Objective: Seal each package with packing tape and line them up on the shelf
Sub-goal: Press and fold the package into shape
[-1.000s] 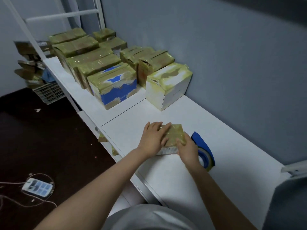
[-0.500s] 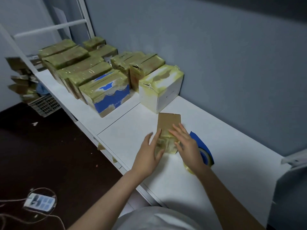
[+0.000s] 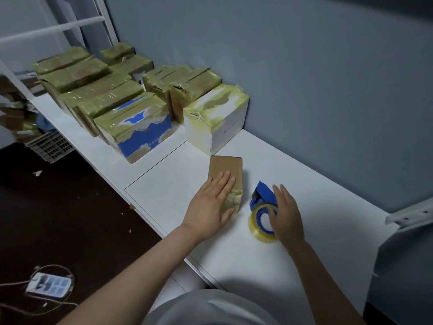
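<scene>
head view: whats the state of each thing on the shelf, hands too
flat package: lying flat on the shelf, near half taped, far half bare cardboard
left hand: open, pressing flat on the package
right hand: fingers straight, touching the tape dispenser
tape dispenser: resting on the shelf, not lifted
white box: closed, taped
blue box: closed, taped
brown packages: taped, lined up

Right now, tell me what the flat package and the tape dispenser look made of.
Flat package: brown cardboard, matte and plain. Its near end shines with glossy yellowish tape.
Tape dispenser: smooth blue body, likely plastic, possibly painted metal.
Tape roll: clear yellowish film, glossy and see-through.
</scene>
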